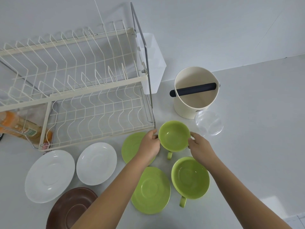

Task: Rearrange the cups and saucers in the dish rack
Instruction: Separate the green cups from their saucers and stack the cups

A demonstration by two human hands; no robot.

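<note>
Both hands, left and right, gripped a green cup just beside the dish rack; saucers and a cream canister crowded the counter.

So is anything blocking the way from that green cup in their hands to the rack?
Nothing visible does. Both hands, left and right, hold the far green cup beside the dish rack's near corner, and its lower tier looks bare there.
</note>
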